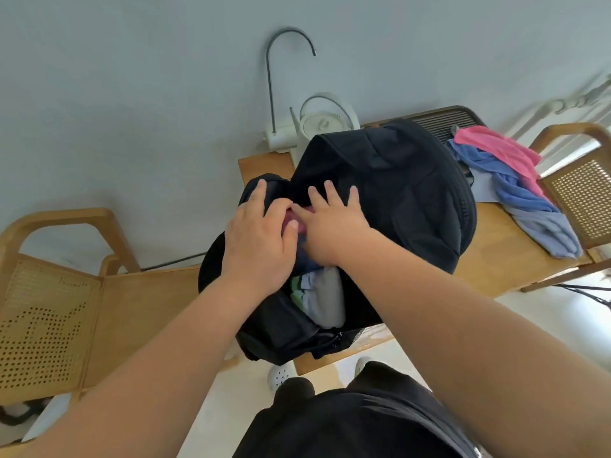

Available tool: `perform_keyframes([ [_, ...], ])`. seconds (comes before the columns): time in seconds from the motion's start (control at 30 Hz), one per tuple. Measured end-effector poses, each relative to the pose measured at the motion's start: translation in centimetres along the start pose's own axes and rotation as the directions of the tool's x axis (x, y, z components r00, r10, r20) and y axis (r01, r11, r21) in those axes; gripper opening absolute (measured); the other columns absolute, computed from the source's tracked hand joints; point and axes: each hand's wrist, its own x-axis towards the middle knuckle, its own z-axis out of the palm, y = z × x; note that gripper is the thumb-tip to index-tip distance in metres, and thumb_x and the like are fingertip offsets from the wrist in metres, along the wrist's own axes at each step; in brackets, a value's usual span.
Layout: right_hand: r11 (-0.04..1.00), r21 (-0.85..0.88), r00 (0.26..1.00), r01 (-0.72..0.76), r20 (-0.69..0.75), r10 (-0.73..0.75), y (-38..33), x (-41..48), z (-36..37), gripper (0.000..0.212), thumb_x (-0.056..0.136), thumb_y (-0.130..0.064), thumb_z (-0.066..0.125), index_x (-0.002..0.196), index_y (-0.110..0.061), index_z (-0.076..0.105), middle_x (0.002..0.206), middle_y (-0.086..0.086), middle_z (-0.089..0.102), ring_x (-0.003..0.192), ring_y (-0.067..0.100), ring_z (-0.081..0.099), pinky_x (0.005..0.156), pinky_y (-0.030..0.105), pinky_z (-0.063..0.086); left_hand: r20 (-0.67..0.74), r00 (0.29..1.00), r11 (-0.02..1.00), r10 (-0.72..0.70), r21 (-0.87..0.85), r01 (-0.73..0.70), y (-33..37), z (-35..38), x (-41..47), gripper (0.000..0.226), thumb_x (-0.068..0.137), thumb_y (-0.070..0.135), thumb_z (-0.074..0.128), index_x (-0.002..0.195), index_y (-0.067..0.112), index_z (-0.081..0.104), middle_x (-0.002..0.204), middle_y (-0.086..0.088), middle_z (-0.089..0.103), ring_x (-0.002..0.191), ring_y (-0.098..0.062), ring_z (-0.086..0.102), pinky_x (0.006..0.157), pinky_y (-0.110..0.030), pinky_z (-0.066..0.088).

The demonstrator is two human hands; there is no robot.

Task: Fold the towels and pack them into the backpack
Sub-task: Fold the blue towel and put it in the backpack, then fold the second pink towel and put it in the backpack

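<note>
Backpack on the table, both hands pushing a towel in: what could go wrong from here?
1. The backpack overhangs the near table edge; pressing by the left hand and right hand might tip it off.
2. The folded towels already inside may get rumpled.
3. The unfolded towels drape near the far edge and could slide off.

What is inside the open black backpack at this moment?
Inside the black fabric backpack, folded towels show: a grey one beside green and pale blue edges. A pink item peeks between the left hand and right hand. Both hands cover the rest.
</note>
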Motion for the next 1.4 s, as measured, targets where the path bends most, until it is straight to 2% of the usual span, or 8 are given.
perform_keyframes([
  [0.13,0.999,-0.044,0.972,-0.010,-0.234,-0.001,4.7,-4.2,-4.1,0.068,0.101,-0.042,0.040,0.161,-0.026,0.011,0.169,0.010,0.002,0.153,0.037,-0.014,0.118,0.067,-0.004,-0.090,0.996,0.996,0.019,-0.084,-0.027,4.1,-0.3,2.8,0.047,0.097,0.042,0.036,0.134,0.020,0.054,0.157,-0.016,0.035,0.137,-0.037,0.039,0.108,-0.051,0.035],
  [0.23,1.000,0.007,0.915,-0.003,-0.403,0.005,9.4,-6.6,-5.3,0.063,0.102,-0.045,0.039,0.159,-0.026,0.020,0.168,0.008,0.009,0.154,0.035,-0.008,0.120,0.065,-0.002,-0.156,0.987,0.989,0.041,-0.132,-0.062,8.2,-0.5,4.5,0.053,0.095,0.043,0.031,0.134,0.016,0.054,0.153,-0.015,0.040,0.140,-0.033,0.038,0.113,-0.049,0.033],
  [0.4,0.945,0.326,0.784,0.041,-0.596,0.171,19.3,-8.4,-2.7,0.051,0.102,-0.043,0.042,0.152,-0.032,0.036,0.164,0.005,0.024,0.153,0.031,0.015,0.121,0.056,0.016,-0.238,0.957,0.978,0.167,-0.085,-0.192,16.5,0.3,7.3,0.043,0.098,0.036,0.038,0.130,0.013,0.055,0.142,-0.012,0.050,0.138,-0.029,0.041,0.114,-0.045,0.033],
  [0.53,0.884,0.467,0.816,0.006,-0.513,0.266,28.7,-10.0,1.9,0.051,0.102,-0.045,0.044,0.151,-0.031,0.039,0.161,0.008,0.030,0.148,0.034,0.025,0.117,0.056,0.027,-0.185,0.959,0.975,0.216,-0.007,-0.221,25.9,2.7,9.4,0.040,0.097,0.038,0.042,0.125,0.014,0.059,0.135,-0.007,0.054,0.129,-0.026,0.047,0.105,-0.036,0.033],
  [0.73,0.900,0.436,0.902,-0.029,-0.376,0.211,38.8,-12.1,6.9,0.060,0.098,-0.053,0.049,0.153,-0.036,0.032,0.165,0.007,0.021,0.150,0.033,0.020,0.119,0.060,0.021,0.059,0.985,0.984,0.160,0.075,-0.165,35.3,10.0,11.6,0.042,0.090,0.046,0.047,0.123,0.022,0.059,0.127,-0.001,0.056,0.117,-0.027,0.052,0.100,-0.046,0.045],
  [1.0,0.876,0.461,0.950,-0.141,-0.185,0.251,47.9,-10.7,12.2,0.062,0.094,-0.057,0.051,0.150,-0.036,0.035,0.162,0.005,0.023,0.144,0.034,0.027,0.116,0.056,0.024,0.312,0.950,0.989,0.019,0.133,-0.064,38.6,19.3,13.4,0.045,0.096,0.049,0.054,0.136,0.029,0.050,0.139,0.001,0.048,0.127,-0.027,0.045,0.099,-0.047,0.043],
  [1.13,0.877,0.447,0.955,-0.177,-0.138,0.263,51.3,-8.7,13.1,0.059,0.093,-0.057,0.052,0.146,-0.035,0.039,0.153,0.005,0.032,0.137,0.034,0.036,0.111,0.054,0.033,0.348,0.938,0.991,0.015,0.117,-0.060,39.2,22.8,16.5,0.047,0.094,0.051,0.056,0.135,0.028,0.050,0.138,0.000,0.048,0.124,-0.029,0.046,0.098,-0.045,0.044],
  [1.4,0.819,0.493,0.948,-0.295,0.047,0.314,59.3,-5.1,15.1,0.058,0.094,-0.052,0.054,0.146,-0.031,0.040,0.158,0.005,0.029,0.140,0.035,0.032,0.109,0.051,0.034,0.420,0.906,0.995,0.061,0.052,-0.091,42.3,28.9,24.2,0.050,0.090,0.049,0.062,0.133,0.024,0.052,0.135,-0.003,0.052,0.123,-0.032,0.049,0.096,-0.048,0.047],
])
